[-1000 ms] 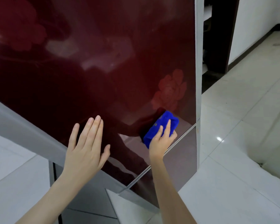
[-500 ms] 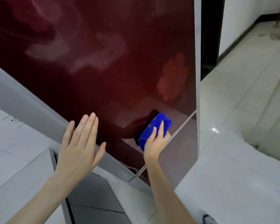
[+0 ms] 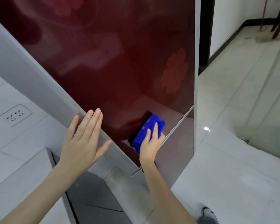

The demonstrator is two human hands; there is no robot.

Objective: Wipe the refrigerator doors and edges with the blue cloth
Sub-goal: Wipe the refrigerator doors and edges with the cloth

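Note:
A glossy dark red refrigerator door with faint flower prints fills the upper middle of the view, framed by grey edges. My right hand holds a folded blue cloth flat against the lower part of the upper door, just above the silver seam that divides it from the lower door. My left hand has straight fingers spread near the door's grey left edge; whether it touches the surface I cannot tell.
A wall socket sits on the white tiled wall at left. Glossy white floor tiles spread to the right, with a dark doorway behind the fridge. A shoe shows at the bottom right.
The cloth and my right hand slid left along the bottom of the upper door. My left hand shifted off the red panel to the grey left edge. The view swung rightward.

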